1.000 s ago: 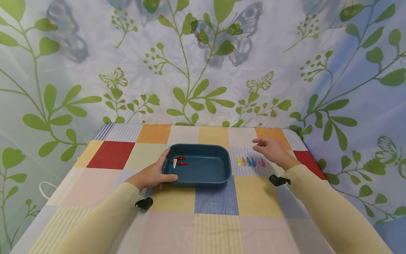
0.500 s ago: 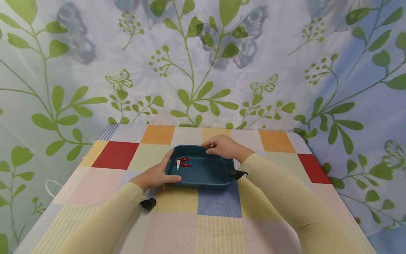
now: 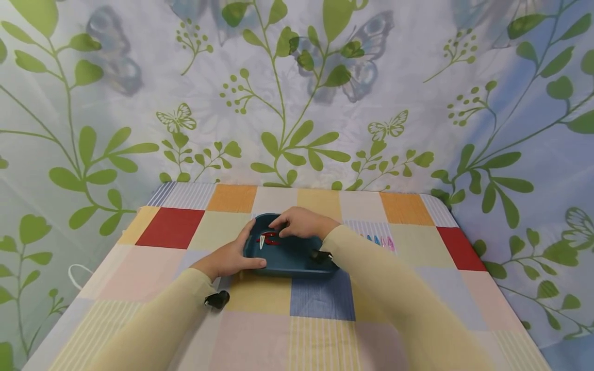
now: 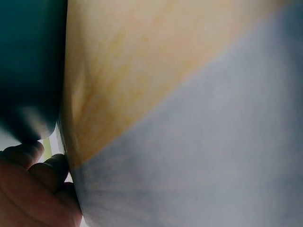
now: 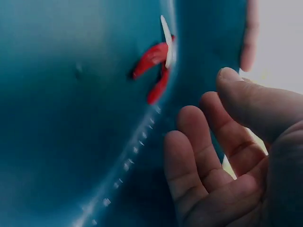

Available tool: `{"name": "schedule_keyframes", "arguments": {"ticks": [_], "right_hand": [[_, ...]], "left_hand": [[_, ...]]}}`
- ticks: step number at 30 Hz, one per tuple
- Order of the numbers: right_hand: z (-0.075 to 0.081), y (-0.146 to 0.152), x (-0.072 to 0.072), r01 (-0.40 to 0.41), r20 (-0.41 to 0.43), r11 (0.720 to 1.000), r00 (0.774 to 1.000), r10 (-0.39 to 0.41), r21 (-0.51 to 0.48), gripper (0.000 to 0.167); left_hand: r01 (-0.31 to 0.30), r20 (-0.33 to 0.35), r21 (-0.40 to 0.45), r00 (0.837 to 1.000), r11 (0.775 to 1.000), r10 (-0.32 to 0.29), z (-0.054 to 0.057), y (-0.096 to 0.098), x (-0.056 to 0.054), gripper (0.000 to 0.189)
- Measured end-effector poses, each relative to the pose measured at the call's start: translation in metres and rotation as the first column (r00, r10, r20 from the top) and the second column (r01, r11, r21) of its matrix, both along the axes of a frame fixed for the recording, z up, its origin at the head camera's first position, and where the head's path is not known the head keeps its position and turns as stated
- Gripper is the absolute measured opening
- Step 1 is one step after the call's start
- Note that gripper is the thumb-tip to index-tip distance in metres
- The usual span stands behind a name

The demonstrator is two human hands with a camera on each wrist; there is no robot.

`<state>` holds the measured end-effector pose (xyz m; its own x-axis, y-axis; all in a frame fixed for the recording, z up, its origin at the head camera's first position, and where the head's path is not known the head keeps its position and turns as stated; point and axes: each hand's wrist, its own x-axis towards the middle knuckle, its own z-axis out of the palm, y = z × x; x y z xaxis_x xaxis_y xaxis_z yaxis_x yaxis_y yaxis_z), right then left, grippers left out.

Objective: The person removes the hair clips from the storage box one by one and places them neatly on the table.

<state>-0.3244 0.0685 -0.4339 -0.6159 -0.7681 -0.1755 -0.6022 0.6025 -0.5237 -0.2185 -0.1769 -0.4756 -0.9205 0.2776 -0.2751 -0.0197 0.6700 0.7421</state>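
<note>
A dark teal rectangular tray sits on the table. My left hand grips its left end, the thumb on the near rim and the fingers along the outer side. Inside that end lie red hair clips with a white hair clip across them. My right hand hovers over the tray just right of these clips, fingers loosely bent. In the right wrist view nothing shows between its thumb and fingertips, which are apart from the clips. The left wrist view shows left fingers beneath the tray's corner.
A row of coloured hair clips lies right of the tray, partly hidden by the right sleeve. A patchwork cloth covers the table. Behind hangs a leaf-and-butterfly curtain. A white cable loops at the left edge.
My right hand has moved left from beside the clip row, over the tray's far rim, to the clips inside. The left hand keeps its grip on the tray. The view has shifted slightly.
</note>
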Motion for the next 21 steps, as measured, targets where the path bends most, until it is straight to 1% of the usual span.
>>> {"name": "schedule_keyframes", "arguments": {"ticks": [5, 9, 14, 21], "right_hand": [[-0.014, -0.008, -0.003, -0.042, 0.018, 0.998, 0.999, 0.042, 0.044, 0.040], [-0.023, -0.012, -0.004, -0.075, 0.029, 0.996, 0.997, 0.073, 0.045, 0.041], [-0.027, -0.017, -0.004, -0.109, 0.019, 0.991, 0.994, 0.108, 0.077, 0.044], [-0.031, -0.020, -0.004, -0.109, -0.005, 0.983, 0.994, 0.111, 0.150, 0.046]], "left_hand": [[0.016, -0.007, 0.005, 1.000, 1.000, -0.016, 0.000, -0.001, 0.000, 0.122], [0.020, -0.004, 0.007, 1.000, 1.000, -0.020, -0.001, 0.000, 0.000, 0.122], [0.016, -0.002, -0.002, 1.000, 1.000, -0.016, -0.002, 0.001, 0.000, 0.122], [0.002, -0.005, -0.001, 1.000, 1.000, -0.002, -0.002, 0.000, -0.001, 0.122]]}}
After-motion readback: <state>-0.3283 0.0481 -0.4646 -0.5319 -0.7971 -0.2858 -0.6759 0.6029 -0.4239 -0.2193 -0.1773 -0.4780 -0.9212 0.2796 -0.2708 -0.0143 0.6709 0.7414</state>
